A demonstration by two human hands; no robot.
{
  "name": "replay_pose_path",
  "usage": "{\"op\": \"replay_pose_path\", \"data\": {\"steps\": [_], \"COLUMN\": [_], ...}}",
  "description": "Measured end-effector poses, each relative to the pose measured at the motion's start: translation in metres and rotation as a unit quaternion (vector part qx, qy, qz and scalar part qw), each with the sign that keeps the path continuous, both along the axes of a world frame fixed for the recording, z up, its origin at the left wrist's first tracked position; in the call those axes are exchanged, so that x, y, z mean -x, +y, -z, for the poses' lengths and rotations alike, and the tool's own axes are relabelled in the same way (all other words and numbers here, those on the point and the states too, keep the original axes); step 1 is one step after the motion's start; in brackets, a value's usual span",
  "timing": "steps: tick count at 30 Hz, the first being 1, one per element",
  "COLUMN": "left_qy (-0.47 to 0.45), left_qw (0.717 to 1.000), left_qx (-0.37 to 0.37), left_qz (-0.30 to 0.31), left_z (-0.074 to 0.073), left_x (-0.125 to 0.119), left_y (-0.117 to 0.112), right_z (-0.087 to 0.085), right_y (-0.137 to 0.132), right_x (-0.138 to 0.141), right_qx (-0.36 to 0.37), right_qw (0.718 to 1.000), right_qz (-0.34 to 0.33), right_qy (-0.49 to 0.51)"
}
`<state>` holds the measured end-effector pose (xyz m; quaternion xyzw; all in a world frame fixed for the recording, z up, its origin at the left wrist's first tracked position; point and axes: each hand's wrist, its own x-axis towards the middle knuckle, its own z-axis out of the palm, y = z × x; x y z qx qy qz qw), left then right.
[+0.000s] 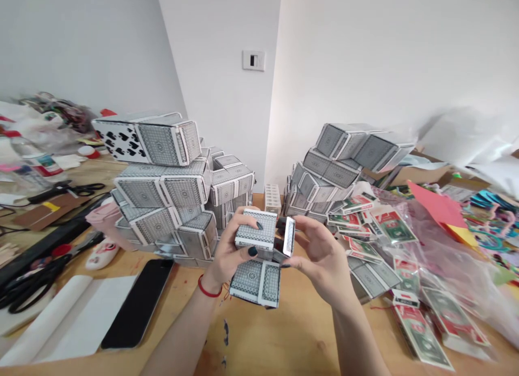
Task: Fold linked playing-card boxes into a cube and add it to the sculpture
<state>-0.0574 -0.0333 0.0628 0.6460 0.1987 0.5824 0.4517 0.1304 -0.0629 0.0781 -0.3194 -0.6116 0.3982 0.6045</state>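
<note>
Two bare hands meet above a wooden table [284,338], and between them we see a grey patterned box [256,234] held clear of the tabletop, in the middle of the view. The left hand [231,259] is closed round the box, its dark-nailed thumb pressed on the front face. The right hand [322,262] pinches the open end flap [289,236] between thumb and fingertips. A second box [255,283] of the same pattern sits just under the first, touching it; we cannot tell which hand bears it. A red bracelet [208,292] circles the left wrist.

Behind the hands we see a left stack [170,186] of like boxes, its top one printed with black spades [117,140], and a right stack [336,165] leaning against the wall. Each box back carries a small round emblem, too small for us to read. Flat red and green cartons [389,224] lie spread to the right, their lettering blurred. A black phone [140,303] lies face down beside white paper [68,322], with black scissors [28,278] at the far left. A switch [253,60] is on the wall.
</note>
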Motion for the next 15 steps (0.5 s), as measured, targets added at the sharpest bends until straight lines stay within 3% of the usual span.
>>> {"op": "replay_pose_path", "data": {"steps": [15], "left_qy": [-0.01], "left_qw": [1.0], "left_qx": [0.018], "left_qz": [0.011], "left_z": [-0.0026], "left_x": [-0.0002], "left_y": [0.0011], "right_z": [-0.0013], "right_y": [0.0004], "right_x": [-0.0025], "right_qx": [0.006], "right_qw": [0.999], "right_qz": [-0.041], "right_qy": [-0.018]}}
